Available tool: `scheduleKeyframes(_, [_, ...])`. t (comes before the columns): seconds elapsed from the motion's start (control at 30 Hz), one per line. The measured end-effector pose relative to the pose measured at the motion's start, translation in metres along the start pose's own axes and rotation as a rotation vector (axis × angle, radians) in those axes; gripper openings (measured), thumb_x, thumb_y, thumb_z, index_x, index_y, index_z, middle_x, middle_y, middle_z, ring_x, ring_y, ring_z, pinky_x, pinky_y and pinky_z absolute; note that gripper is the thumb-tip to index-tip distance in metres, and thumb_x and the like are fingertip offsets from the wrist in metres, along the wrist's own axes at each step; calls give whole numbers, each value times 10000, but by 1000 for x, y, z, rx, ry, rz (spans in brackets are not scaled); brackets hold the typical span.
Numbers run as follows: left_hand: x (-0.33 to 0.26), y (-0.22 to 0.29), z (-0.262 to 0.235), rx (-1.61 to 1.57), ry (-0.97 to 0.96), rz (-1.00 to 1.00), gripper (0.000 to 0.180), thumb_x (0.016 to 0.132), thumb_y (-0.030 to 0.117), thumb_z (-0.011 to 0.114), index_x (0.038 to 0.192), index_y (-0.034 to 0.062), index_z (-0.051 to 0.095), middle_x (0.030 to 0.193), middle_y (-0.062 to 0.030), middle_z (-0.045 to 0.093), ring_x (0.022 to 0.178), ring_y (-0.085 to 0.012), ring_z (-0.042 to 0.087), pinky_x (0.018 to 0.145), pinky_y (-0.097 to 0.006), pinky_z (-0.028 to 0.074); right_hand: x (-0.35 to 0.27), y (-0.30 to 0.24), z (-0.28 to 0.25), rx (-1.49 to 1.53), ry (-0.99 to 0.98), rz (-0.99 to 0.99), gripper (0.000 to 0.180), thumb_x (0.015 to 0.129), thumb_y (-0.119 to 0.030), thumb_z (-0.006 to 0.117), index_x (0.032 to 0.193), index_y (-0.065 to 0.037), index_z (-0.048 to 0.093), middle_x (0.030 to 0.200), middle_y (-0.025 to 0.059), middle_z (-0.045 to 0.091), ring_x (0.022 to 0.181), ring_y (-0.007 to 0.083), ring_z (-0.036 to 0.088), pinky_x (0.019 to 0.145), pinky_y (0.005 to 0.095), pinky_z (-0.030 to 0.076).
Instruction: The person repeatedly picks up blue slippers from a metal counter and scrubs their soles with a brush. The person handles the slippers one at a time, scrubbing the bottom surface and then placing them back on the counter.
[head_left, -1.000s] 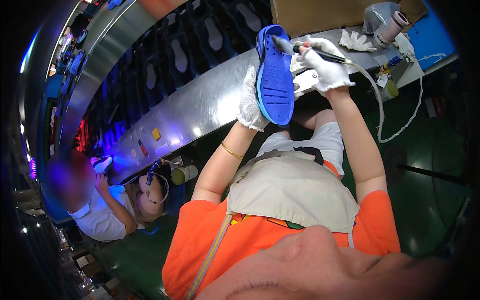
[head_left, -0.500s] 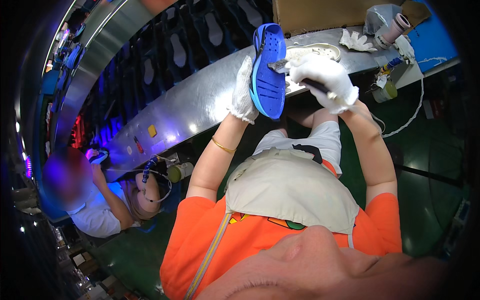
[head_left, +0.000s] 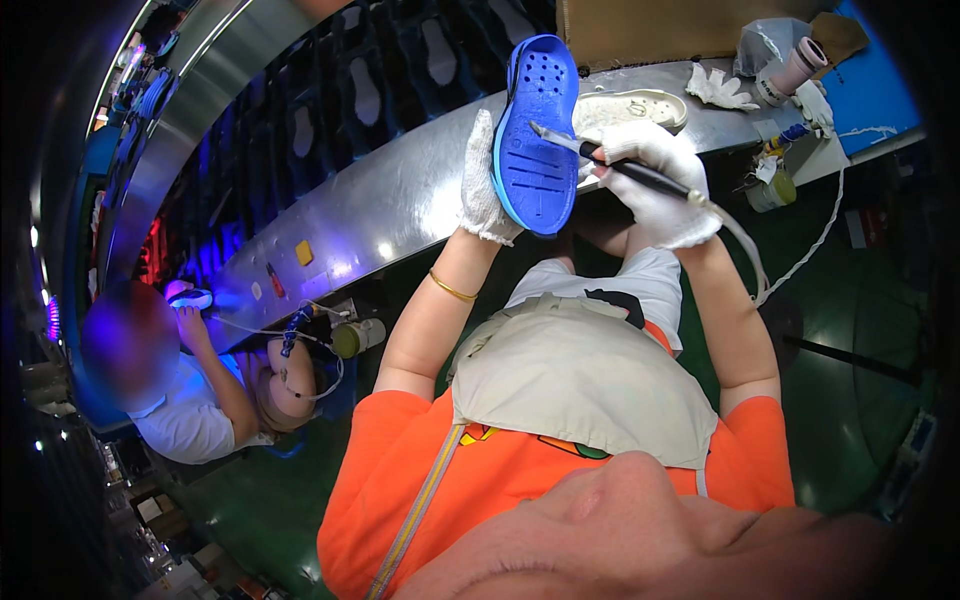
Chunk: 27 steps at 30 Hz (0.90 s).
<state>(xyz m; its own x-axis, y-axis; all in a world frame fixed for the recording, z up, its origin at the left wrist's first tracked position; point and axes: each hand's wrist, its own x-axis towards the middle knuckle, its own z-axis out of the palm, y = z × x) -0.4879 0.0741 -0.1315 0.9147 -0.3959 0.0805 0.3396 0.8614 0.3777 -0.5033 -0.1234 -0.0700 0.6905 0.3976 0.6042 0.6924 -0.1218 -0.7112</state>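
My left hand, in a white knit glove, grips a blue shoe sole by its left edge. The sole stands toe up, its inner face toward me, with small holes near the toe and slots toward the heel. In my right hand, also gloved, is a black-handled brush with a pale hose at its rear end. Its tip lies over the middle of the sole, seemingly touching it. Behind the right hand, a cream-white shoe sole rests on the metal bench, partly hidden.
Beyond the bench, a dark conveyor carries several grey sole shapes. A glove, a pink cup and a cardboard box sit at the back right. At left, a co-worker sits by the bench. A yellow block lies nearby.
The blue sole has turned to face me more. My right hand has rotated, so its brush handle shows more fully, and the brush tip has shifted slightly left across the sole.
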Motion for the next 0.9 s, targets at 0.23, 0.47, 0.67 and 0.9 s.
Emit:
scheduleKeyframes(0.23, [-4,7,0,-67,118,-8,701,911,599,269,1304,41,428,1123,-197,573,932,-403,598,850,-521,496,-16,-15,8,236,-268,76,173,684,79,661,817,-26,627,861,91,649,765,181,636,708,290,507])
scheduleKeyframes(0.47, [4,6,-9,323,254,17,571,947,481,351,1306,45,437,1202,-153,561,1020,-266,593,909,-394,490,-24,11,0,422,59,469,174,772,-8,666,940,-5,622,879,64,661,802,105,613,763,260,504])
scheduleKeyframes(0.67, [4,8,-16,396,219,-34,566,948,475,357,1285,31,457,1154,-144,592,990,-251,609,880,-379,508,-30,15,-3,488,-38,576,155,779,4,654,926,13,608,875,69,637,807,113,621,758,258,511])
scheduleKeyframes(0.9, [5,10,-7,471,295,-18,459,951,412,437,1238,58,493,1077,-91,603,888,-175,614,794,-308,533,-27,8,-9,515,-116,584,160,763,54,668,899,3,601,892,51,600,777,134,606,733,269,510])
